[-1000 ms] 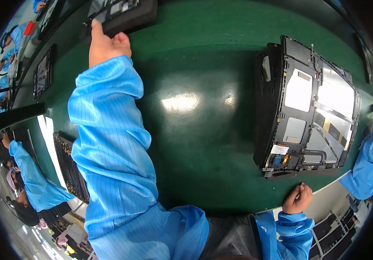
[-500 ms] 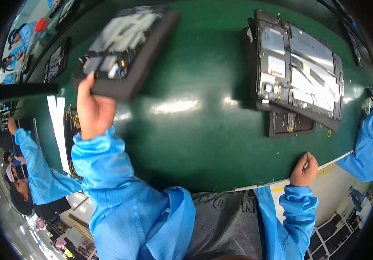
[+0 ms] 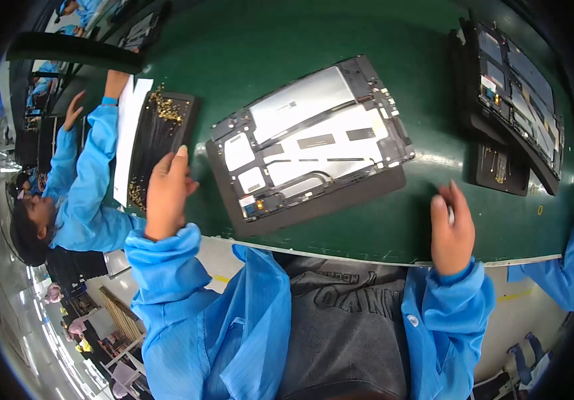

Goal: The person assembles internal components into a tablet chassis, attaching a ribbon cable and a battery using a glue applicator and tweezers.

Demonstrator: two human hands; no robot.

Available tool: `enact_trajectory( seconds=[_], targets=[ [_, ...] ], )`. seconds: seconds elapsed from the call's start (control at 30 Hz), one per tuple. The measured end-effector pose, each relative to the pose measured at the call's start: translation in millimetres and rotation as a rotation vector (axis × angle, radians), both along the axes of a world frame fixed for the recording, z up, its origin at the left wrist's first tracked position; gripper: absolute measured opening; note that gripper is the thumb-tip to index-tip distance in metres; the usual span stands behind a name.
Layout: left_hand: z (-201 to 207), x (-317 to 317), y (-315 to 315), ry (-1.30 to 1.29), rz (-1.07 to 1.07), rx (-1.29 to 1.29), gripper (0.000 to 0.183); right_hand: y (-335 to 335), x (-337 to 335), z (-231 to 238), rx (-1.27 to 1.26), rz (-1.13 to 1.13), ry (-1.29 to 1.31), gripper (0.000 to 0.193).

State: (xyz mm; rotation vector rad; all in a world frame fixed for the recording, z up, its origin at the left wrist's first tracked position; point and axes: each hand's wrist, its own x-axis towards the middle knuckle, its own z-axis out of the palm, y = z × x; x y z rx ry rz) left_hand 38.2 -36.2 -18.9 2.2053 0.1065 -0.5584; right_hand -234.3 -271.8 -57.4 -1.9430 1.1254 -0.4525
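In front of me a flat tablet-like device with its back off [image 3: 317, 143] lies tilted on a dark foam pad [image 3: 340, 200]. Silver plates, black strips and a small board show inside it. My left hand [image 3: 169, 197] is off the device, left of its pad, by the edge of a black tray [image 3: 157, 143] holding small gold-ended cables [image 3: 167, 110]. Its fingers are curled together; anything between them is hidden. Right of the pad, above the table's front edge, my right hand [image 3: 454, 230] is closed, with a small pale thing [image 3: 451, 215] between its fingers.
At the right, a stack of similar open devices [image 3: 524, 100] on foam leans over a small black tray [image 3: 500, 170]. A yellow ring [image 3: 540, 210] lies nearby. White strips [image 3: 130, 133] run beside the left tray. A co-worker in blue [image 3: 87, 193] reaches in from the left.
My left hand has set the device and its foam pad down in front of me, let go, and drawn back beside the tray. My view has turned left. The right hand stays closed.
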Motion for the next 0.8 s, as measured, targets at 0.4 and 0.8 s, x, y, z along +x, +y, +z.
enact_trajectory(
  seconds=[0.4,0.8],
  targets=[
    [-23,-30,-4,0.059,-0.209,-0.327,0.035,-28,93,7,0.144,0.459,0.176,0.047],
    [-2,29,6,-0.660,-0.336,-0.128,0.030,19,67,29,0.136,-0.216,-0.061,0.041]
  ],
)
